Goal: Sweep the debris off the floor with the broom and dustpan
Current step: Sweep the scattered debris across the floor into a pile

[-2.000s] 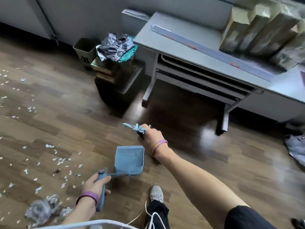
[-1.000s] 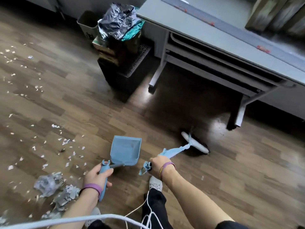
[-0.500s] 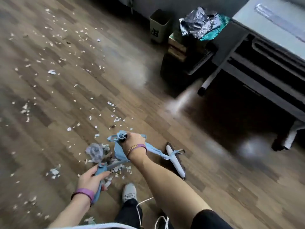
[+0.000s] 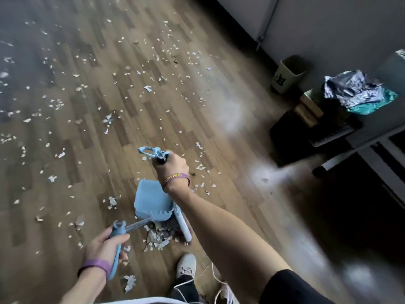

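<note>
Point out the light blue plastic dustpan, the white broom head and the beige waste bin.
Light blue plastic dustpan (image 4: 151,199): head view, on its flat back.
White broom head (image 4: 183,224): head view, mid-bar.
Beige waste bin (image 4: 287,79): head view, front wall.

Left hand (image 4: 105,244): low, near body, fingers closed in a fist grip, purple wristband | Right hand (image 4: 171,166): arm extended forward, fist closed, knuckles up, purple wristband

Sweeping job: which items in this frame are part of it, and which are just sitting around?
In play:
- broom, held by right hand
- dustpan, held by left hand
- debris pile by the dustpan
- scattered scraps on the floor

Bystanders:
- small bin by the wall
- crumpled foil bag
- desk
</note>
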A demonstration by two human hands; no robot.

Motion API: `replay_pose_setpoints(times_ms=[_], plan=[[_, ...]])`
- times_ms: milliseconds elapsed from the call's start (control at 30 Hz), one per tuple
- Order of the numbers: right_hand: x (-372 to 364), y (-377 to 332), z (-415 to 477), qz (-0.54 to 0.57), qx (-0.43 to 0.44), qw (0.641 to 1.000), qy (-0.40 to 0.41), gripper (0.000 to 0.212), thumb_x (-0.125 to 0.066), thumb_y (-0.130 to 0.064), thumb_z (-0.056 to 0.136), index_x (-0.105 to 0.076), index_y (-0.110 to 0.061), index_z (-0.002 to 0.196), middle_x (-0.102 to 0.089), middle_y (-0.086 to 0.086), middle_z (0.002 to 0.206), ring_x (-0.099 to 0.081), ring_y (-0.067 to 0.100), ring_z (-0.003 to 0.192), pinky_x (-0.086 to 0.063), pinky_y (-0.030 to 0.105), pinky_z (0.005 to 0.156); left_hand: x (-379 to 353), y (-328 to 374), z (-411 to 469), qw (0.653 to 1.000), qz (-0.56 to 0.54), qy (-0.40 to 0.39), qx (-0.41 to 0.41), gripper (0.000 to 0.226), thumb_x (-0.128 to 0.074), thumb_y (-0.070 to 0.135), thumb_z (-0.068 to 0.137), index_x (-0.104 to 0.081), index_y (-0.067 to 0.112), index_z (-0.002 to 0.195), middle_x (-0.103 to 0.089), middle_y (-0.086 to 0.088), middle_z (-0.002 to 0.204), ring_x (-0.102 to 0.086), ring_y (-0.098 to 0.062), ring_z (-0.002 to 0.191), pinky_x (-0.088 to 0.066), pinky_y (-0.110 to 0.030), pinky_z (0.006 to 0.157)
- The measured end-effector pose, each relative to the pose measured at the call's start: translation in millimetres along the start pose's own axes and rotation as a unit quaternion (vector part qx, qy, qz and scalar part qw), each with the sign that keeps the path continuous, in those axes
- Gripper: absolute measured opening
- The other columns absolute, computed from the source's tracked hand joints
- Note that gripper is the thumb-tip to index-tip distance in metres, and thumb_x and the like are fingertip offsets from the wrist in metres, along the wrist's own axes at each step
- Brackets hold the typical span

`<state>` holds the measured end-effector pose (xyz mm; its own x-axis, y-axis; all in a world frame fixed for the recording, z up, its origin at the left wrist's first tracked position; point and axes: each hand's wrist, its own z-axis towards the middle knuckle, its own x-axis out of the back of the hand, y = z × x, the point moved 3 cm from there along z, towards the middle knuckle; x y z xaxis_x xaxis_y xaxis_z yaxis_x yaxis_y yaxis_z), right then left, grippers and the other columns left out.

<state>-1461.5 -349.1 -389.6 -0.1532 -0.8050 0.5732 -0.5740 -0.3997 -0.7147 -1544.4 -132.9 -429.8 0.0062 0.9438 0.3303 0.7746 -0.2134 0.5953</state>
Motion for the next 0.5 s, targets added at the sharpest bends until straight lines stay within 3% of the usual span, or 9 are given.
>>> replay_pose_setpoints(times_ms=[133, 267, 500], plan=[[37, 2, 10, -0.007, -0.004, 0.999, 0.045, 0.019, -0.052, -0.031, 0.088, -0.060, -0.014, 0.084, -0.067, 0.014, 0.092, -0.060, 0.038, 0.091, -0.037, 0.029, 0.068, -11, 14, 2, 0.998, -0.058, -0.002, 0.000, 0.041, -0.069, -0.003, 0.074, -0.066, 0.010, 0.112, -0.058, -0.013, 0.067, -0.043, -0.014, 0.023, -0.037, -0.013, 0.031], [90, 7, 25, -0.027, 0.013, 0.996, 0.084, 0.019, -0.054, -0.031, 0.087, -0.050, -0.017, 0.073, -0.064, 0.013, 0.083, -0.060, 0.036, 0.087, -0.039, 0.029, 0.066, -42, 42, -6, 0.996, -0.085, -0.019, -0.026, 0.038, -0.070, -0.002, 0.072, -0.068, 0.012, 0.107, -0.060, -0.011, 0.063, -0.044, -0.014, 0.025, -0.036, -0.013, 0.032], [183, 46, 73, -0.083, 0.037, 0.989, 0.120, 0.028, -0.058, -0.044, 0.086, -0.062, -0.016, 0.091, -0.069, 0.012, 0.092, -0.060, 0.036, 0.091, -0.035, 0.028, 0.065, -127, 81, -16, 0.994, -0.089, -0.040, -0.043, 0.025, -0.068, 0.000, 0.076, -0.069, 0.012, 0.099, -0.062, -0.015, 0.081, -0.045, -0.016, 0.031, -0.036, -0.013, 0.031]])
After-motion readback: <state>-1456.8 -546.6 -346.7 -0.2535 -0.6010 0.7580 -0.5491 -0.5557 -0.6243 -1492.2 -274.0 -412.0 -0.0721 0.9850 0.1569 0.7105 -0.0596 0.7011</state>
